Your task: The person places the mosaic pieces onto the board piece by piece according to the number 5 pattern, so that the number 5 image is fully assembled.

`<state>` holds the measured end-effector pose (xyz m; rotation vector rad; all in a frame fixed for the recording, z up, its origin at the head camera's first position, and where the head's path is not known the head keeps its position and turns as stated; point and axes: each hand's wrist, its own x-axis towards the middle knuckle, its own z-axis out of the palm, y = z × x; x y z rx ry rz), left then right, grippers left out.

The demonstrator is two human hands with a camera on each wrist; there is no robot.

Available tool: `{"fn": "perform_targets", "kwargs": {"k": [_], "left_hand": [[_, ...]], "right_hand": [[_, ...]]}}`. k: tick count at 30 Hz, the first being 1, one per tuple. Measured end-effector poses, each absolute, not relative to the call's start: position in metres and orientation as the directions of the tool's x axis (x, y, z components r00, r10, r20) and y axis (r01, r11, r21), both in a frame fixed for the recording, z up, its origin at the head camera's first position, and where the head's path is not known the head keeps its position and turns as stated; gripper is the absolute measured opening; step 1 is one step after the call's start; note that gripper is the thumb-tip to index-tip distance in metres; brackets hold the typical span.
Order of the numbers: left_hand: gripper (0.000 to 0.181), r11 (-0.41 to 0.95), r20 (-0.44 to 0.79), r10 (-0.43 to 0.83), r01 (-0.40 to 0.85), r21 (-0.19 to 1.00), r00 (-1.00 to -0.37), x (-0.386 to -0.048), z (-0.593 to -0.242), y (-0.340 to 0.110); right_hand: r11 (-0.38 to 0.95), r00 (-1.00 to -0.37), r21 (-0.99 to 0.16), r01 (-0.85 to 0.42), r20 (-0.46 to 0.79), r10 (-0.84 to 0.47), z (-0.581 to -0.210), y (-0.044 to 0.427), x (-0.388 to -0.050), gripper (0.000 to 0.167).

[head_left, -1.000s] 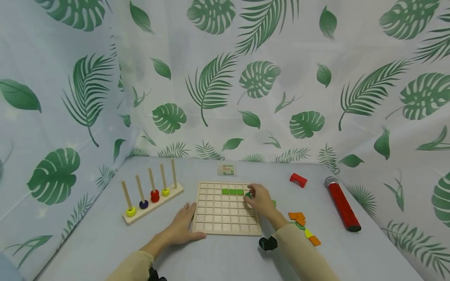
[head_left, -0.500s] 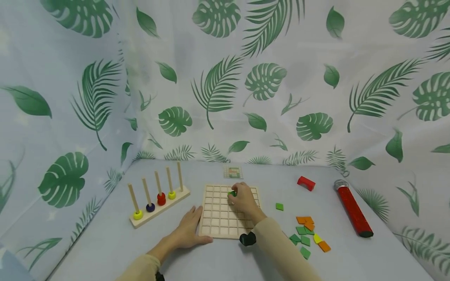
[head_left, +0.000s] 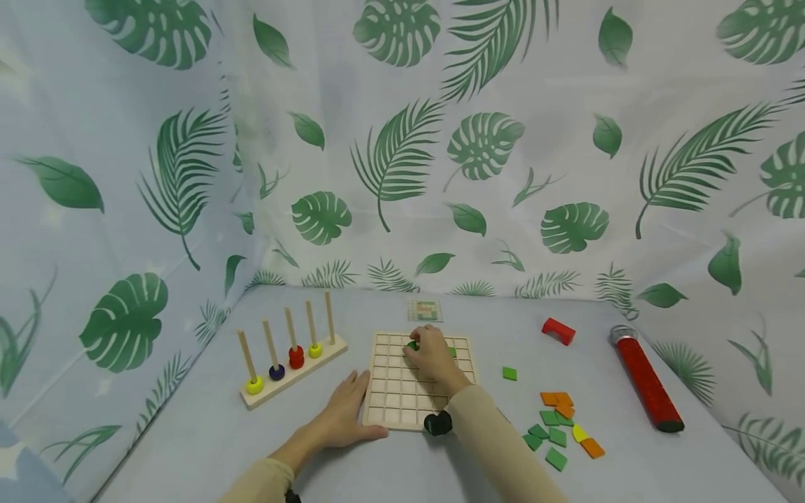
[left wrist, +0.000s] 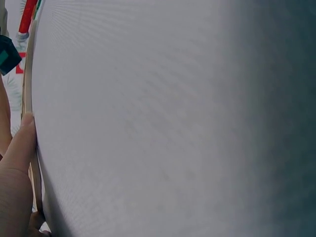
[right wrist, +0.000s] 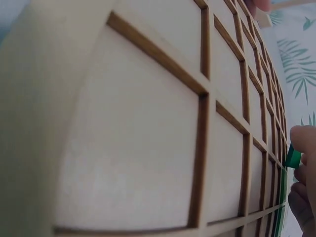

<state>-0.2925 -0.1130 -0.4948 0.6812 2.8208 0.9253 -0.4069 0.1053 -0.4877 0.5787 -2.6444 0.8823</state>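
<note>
A light wooden grid board (head_left: 399,398) lies on the table. My right hand (head_left: 434,356) pinches a green tile (head_left: 412,345) over the board's upper rows; the right wrist view shows that green tile (right wrist: 293,157) between thumb and fingers at the grid. Another green tile (head_left: 452,352) shows in the grid just right of the hand; the hand hides part of that row. My left hand (head_left: 342,419) rests with fingers extended along the board's left edge, its thumb by the lower left corner. In the left wrist view the thumb (left wrist: 22,143) touches the board's edge (left wrist: 28,79).
Left of the board stands a peg rack (head_left: 295,374) with coloured beads. A patterned card (head_left: 425,310) lies behind the board. On the right are a single green tile (head_left: 509,374), loose green, orange and yellow tiles (head_left: 557,436), a red arch (head_left: 558,331) and a red microphone (head_left: 648,381).
My right hand has moved left from the board's upper right part, with a green tile in its fingers. The left hand stays at the board's edge. The whole view has shifted slightly.
</note>
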Motion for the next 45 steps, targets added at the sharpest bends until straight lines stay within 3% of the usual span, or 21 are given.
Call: {"fn": "perform_targets", "kwargs": {"k": [10,19,29,45], "left_hand": [[0.112,0.724,0.044,0.441,0.384,0.574,-0.897,-0.292,-0.496,-0.112],[0.111,0.715,0.054,0.451,0.396,0.576,-0.891,-0.291,-0.494,-0.113],[0.112,0.713,0.05,0.449,0.392,0.581,-0.892,-0.291,-0.492,-0.114],[0.112,0.729,0.04,0.426,0.369,0.576,-0.904,-0.293,-0.497,-0.113]], "right_hand": [[0.764,-0.878,-0.452,-0.46,0.358,-0.316,-0.491,0.107,-0.413,0.022],[0.751,-0.886,-0.479,-0.455,0.324,-0.331,-0.49,0.108,-0.414,0.023],[0.716,-0.844,-0.447,-0.536,0.316,-0.434,-0.486,0.113,-0.411,0.013],[0.692,-0.896,-0.57,-0.443,0.3,-0.326,-0.481,0.132,-0.4,0.029]]}}
